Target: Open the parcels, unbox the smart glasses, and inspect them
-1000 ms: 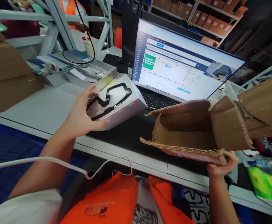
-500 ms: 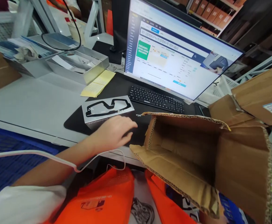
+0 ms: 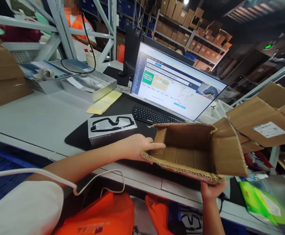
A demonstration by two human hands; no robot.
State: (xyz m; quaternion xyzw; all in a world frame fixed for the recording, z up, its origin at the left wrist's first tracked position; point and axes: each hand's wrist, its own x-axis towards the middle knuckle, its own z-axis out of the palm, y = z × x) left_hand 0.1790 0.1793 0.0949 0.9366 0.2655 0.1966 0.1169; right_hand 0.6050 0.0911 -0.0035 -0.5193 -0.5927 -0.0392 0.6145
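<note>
Right hand [image 3: 213, 190] pinches the open carton [image 3: 193, 156] by its near edge at the table [image 3: 46, 112]; left hand [image 3: 138, 147] touches one corner, grip unclear from here.

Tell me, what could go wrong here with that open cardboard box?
The right hand holds the open cardboard box close to the keyboard, so the box might bump it. The left forearm lies just in front of the silver "Wakening" box; a sweep could knock that aside. The white cable crosses the same forearm in this view and might snag, though contact isn't clear.
</note>
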